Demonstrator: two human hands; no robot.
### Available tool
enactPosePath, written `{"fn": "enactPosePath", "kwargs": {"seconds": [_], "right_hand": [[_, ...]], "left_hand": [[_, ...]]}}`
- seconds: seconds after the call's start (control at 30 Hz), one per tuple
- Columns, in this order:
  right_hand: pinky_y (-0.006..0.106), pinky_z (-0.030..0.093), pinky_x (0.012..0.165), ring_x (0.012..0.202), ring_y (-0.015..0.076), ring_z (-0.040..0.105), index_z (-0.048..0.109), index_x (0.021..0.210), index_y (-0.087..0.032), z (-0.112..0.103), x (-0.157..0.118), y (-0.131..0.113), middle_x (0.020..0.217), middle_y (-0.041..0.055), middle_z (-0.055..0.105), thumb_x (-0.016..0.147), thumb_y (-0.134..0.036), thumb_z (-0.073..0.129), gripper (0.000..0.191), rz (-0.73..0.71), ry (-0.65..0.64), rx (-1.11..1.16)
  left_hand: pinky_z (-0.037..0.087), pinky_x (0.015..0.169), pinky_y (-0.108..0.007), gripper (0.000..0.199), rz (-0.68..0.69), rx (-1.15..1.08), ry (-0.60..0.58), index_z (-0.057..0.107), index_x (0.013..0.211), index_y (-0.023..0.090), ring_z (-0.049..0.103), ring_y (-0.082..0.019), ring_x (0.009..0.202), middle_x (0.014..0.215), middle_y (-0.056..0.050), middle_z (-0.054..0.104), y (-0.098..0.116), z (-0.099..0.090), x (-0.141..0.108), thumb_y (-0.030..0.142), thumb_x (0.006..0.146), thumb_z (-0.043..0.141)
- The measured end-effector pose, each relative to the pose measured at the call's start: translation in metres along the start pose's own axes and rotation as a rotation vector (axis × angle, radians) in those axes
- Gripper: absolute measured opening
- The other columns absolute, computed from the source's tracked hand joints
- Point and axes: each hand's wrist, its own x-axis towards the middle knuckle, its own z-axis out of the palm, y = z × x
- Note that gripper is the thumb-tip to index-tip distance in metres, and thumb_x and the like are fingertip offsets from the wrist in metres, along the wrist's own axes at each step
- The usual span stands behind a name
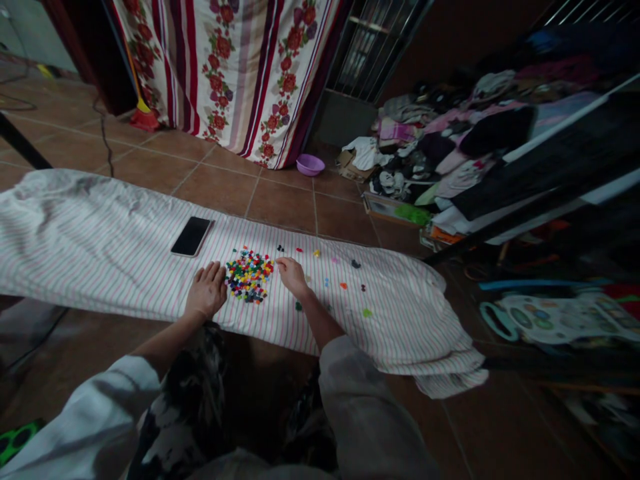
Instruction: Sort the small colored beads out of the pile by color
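Observation:
A pile of small multicoloured pieces (247, 275) lies on the striped cloth (125, 267). My left hand (207, 289) rests flat at the pile's left edge, fingers extended, holding nothing. Just beyond the right edge is my right hand (292, 275), its fingers pinched together; whatever is between the fingertips is too small to make out. Small groups of one colour sit apart on the right, among them a yellow one (317, 253), an orange one (343, 285), a dark grey one (355, 264) and a light green one (367, 313).
A black phone (191, 237) lies on the cloth, left of the pile. Beyond the cloth, a purple basin (311, 165) stands on the tiled floor by a floral curtain (225, 73). Clothes (465, 133) are heaped at the back right.

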Motion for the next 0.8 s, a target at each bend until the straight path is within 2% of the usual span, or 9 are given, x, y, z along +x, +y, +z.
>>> {"fn": "enactPosePath", "kwargs": {"seconds": [0.23, 0.53, 0.63, 0.8], "right_hand": [[0.030, 0.046, 0.098, 0.101, 0.0166, 0.063, 0.072, 0.100, -0.022, -0.001, 0.006, 0.008, 0.105, 0.0047, 0.070, 0.083, -0.007, 0.046, 0.034, 0.064, 0.042, 0.000], [0.030, 0.044, 0.098, 0.103, 0.0165, 0.062, 0.072, 0.098, -0.021, -0.033, 0.021, 0.029, 0.105, 0.0042, 0.071, 0.081, -0.006, 0.045, 0.035, 0.161, 0.105, -0.059], [0.029, 0.045, 0.096, 0.103, 0.0162, 0.063, 0.072, 0.098, -0.020, -0.039, 0.017, 0.030, 0.105, 0.0044, 0.071, 0.083, -0.007, 0.045, 0.034, 0.156, 0.066, -0.069], [0.026, 0.045, 0.090, 0.098, 0.0156, 0.064, 0.073, 0.099, -0.020, -0.036, 0.000, 0.019, 0.102, 0.0046, 0.071, 0.085, -0.011, 0.050, 0.028, 0.108, -0.098, -0.108]], "left_hand": [[0.030, 0.111, -0.047, 0.046, 0.007, -0.010, 0.015, 0.056, 0.127, 0.011, 0.043, -0.030, 0.135, 0.140, -0.018, 0.052, -0.001, 0.001, -0.001, 0.024, 0.087, 0.039], [0.030, 0.111, -0.046, 0.046, 0.020, 0.012, 0.009, 0.055, 0.129, 0.011, 0.043, -0.030, 0.135, 0.141, -0.018, 0.052, -0.002, 0.001, -0.001, 0.024, 0.088, 0.038], [0.030, 0.111, -0.046, 0.046, 0.016, 0.006, 0.009, 0.055, 0.128, 0.010, 0.043, -0.030, 0.135, 0.141, -0.018, 0.052, -0.002, 0.001, -0.001, 0.025, 0.087, 0.039], [0.030, 0.111, -0.045, 0.045, 0.016, 0.030, 0.023, 0.056, 0.127, 0.012, 0.045, -0.029, 0.133, 0.139, -0.017, 0.053, -0.002, 0.001, -0.001, 0.025, 0.087, 0.041]]}}
